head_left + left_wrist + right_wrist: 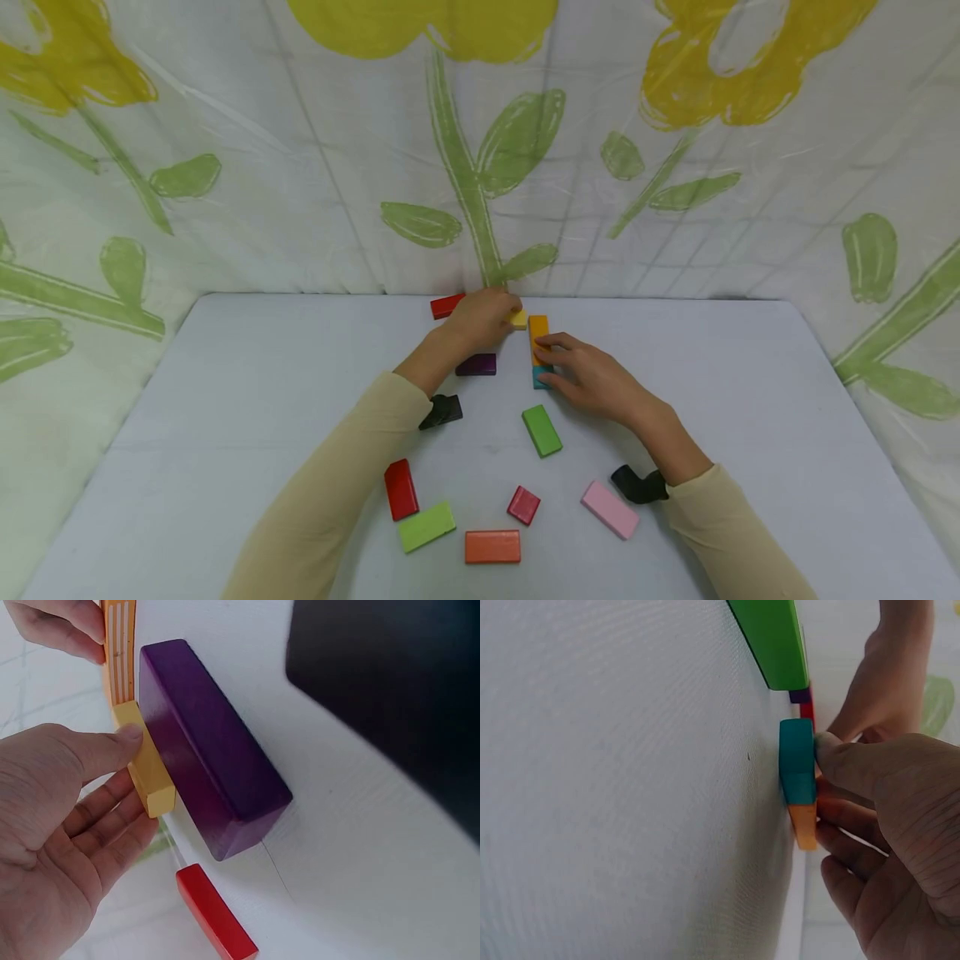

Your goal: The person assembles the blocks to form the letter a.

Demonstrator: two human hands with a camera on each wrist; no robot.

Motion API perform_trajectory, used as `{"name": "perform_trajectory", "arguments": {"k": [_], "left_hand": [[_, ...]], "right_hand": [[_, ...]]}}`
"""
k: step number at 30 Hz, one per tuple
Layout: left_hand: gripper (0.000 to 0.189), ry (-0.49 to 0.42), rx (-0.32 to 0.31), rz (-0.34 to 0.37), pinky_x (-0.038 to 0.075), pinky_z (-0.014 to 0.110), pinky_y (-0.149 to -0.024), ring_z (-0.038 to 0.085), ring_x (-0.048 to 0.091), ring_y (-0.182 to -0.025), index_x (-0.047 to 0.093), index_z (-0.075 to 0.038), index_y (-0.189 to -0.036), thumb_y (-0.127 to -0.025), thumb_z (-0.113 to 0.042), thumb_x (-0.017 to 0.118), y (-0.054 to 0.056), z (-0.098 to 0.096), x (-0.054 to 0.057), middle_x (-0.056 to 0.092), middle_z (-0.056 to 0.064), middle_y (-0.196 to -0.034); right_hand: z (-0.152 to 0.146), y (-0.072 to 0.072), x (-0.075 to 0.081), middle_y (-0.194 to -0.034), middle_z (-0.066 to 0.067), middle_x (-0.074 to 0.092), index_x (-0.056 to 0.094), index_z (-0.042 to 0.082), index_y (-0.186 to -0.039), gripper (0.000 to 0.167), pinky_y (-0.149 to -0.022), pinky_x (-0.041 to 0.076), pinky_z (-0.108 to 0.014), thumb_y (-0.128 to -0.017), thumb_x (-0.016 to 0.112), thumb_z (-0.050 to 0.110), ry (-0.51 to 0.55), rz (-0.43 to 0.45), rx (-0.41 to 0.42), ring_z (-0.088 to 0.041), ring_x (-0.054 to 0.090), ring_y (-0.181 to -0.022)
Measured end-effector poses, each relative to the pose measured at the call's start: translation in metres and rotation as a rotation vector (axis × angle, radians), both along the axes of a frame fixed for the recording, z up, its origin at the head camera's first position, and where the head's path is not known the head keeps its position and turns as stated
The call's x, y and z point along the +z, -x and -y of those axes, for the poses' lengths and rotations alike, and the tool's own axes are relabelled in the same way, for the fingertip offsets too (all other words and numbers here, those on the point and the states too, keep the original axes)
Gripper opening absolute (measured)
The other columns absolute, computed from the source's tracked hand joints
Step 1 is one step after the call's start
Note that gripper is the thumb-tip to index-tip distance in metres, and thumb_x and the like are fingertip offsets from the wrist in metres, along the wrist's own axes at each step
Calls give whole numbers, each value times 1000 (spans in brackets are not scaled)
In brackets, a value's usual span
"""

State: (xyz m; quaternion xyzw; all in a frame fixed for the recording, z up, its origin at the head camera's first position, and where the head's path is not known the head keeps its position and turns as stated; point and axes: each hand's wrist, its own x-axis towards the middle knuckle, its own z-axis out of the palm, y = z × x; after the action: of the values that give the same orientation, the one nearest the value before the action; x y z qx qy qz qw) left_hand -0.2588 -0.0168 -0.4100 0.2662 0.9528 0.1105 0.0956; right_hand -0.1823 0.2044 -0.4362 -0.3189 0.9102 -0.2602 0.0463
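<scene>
My left hand [486,321] pinches a small yellow block [152,769] between thumb and fingers, at the far side of the table. One end of it meets an orange block [538,327], whose striped face shows in the left wrist view. Beyond that, a teal block [797,754] lies end to end with the orange one. My right hand [596,379] rests its thumb on the teal block and its loosely bent fingers against the orange one. A purple block [217,735] lies nearer me than the yellow block, and a red block [447,306] lies left of it.
A green block [542,431] lies just in front of the teal one. Closer to me are a red block [401,490], a lime block [427,527], an orange-red block [492,547], a small crimson block [523,505] and a pink block [611,510]. A flowered curtain [337,167] hangs behind.
</scene>
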Motion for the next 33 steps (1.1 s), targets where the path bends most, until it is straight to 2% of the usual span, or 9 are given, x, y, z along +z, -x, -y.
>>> {"name": "perform_trajectory", "arguments": {"k": [17, 29, 33], "left_hand": [[34, -34, 9, -12, 57, 40, -107, 28, 68, -120, 69, -5, -136, -103, -14, 69, -1, -2, -3, 71, 12, -133], [35, -35, -8, -4, 58, 39, -104, 27, 68, -115, 69, -5, -135, -103, -19, 69, 0, -3, 0, 72, 11, -131], [43, -26, 17, -7, 55, 41, -112, 27, 66, -127, 64, -6, -143, -105, -27, 67, -3, 2, 1, 68, 11, -141]], "right_hand": [[0, 1, 1, -153, -15, 59, 65, 0, -142, 47, -112, 54, -51, -101, 73, 21, -11, 18, 6, -35, 60, -140], [-1, -1, 6, -153, -17, 59, 64, -1, -143, 47, -112, 54, -53, -101, 73, 19, -7, 38, -2, -37, 60, -140], [0, -1, 4, -152, -18, 59, 64, -1, -142, 46, -112, 54, -54, -101, 73, 18, 4, 32, 4, -38, 60, -139]]}}
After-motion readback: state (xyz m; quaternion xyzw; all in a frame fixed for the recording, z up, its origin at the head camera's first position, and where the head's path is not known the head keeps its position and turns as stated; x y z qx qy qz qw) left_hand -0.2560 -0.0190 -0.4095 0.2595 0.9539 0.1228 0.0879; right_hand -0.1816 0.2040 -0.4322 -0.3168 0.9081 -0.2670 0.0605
